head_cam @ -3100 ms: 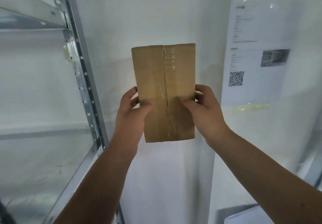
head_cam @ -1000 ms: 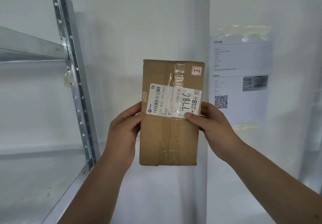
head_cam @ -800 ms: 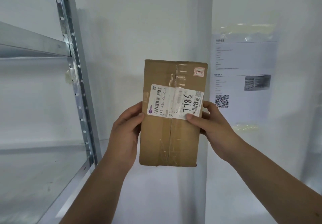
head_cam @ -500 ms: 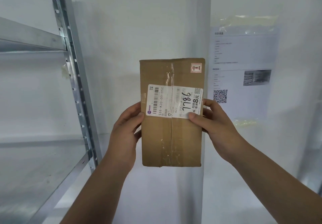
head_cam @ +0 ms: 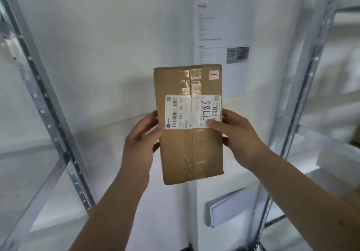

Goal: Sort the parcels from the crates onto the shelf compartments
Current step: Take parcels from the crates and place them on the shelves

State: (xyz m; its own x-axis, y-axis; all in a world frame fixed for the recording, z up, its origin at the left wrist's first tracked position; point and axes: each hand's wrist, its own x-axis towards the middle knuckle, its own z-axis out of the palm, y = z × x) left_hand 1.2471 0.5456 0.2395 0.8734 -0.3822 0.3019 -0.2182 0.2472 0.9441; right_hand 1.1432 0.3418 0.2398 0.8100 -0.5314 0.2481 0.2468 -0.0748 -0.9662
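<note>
A brown cardboard parcel [head_cam: 190,149] is held upright in front of a white wall, its taped face toward me. A white shipping label with a barcode and handwritten "7786" sits across its middle. My left hand [head_cam: 141,139] grips the parcel's left edge, thumb on the front. My right hand [head_cam: 236,136] grips the right edge, thumb pressing on the label. A metal shelf unit [head_cam: 41,110] stands at the left and a second metal shelf unit [head_cam: 298,87] at the right.
A printed notice sheet [head_cam: 224,34] hangs on the wall behind the parcel. A grey flat board [head_cam: 226,209] leans low against the wall by the right shelf. A white flat thing [head_cam: 342,159] lies on the right shelf.
The parcel was turned over from its plain side to its label side. In the last half second the view swung right and down, bringing the right shelf unit into sight; both hands keep their grip.
</note>
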